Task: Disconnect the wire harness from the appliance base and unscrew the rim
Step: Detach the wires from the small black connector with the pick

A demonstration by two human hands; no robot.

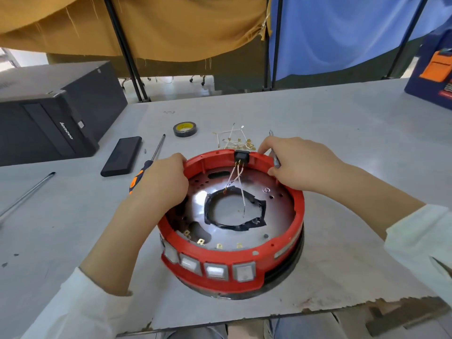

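Left hand (162, 178) grips the red rim (297, 211) toward the tabletop's far edge; right hand (297, 165) holds what looks like a screwdriver (276, 160), nearer the wires (236, 176).

Grey tabletop (330, 123) fills the middle of the frame; near edge at lower right is chipped and ragged, with dark specks at lower left. Mustard-yellow cloth (146, 25) hangs across the upper left, frayed threads along its hem. Blue cloth (342, 28) hangs at upper right. Both hang on black metal poles (122, 47), which run down to the tabletop's far edge. Under the cloths, a strip of pale floor (171, 86) with chair castors visible. Light is even and diffuse, with soft shadows on the tabletop.
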